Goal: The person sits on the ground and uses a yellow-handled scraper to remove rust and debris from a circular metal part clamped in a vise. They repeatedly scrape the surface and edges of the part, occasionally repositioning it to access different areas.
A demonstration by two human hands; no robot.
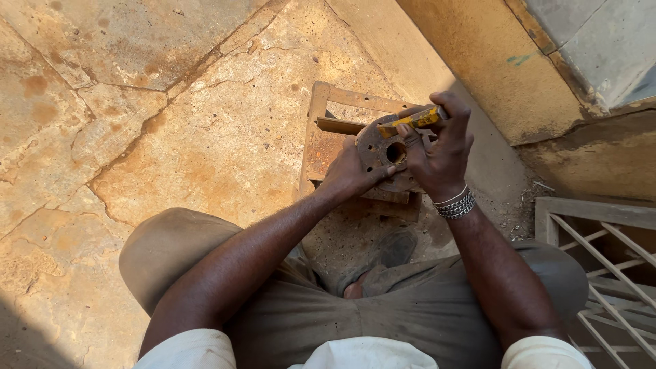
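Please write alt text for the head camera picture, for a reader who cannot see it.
Seen from above, a seated person's left hand steadies a rusty metal disc with a centre hole on a small metal frame, while the right hand presses a yellow tool on it. Cracked stone floor surrounds them.

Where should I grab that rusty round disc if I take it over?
Probably by the rim of the rusty disc, from its upper-left side. It lies flat on the wooden frame; the left hand covers the near edge, and the right hand holds a yellow tool across the top.
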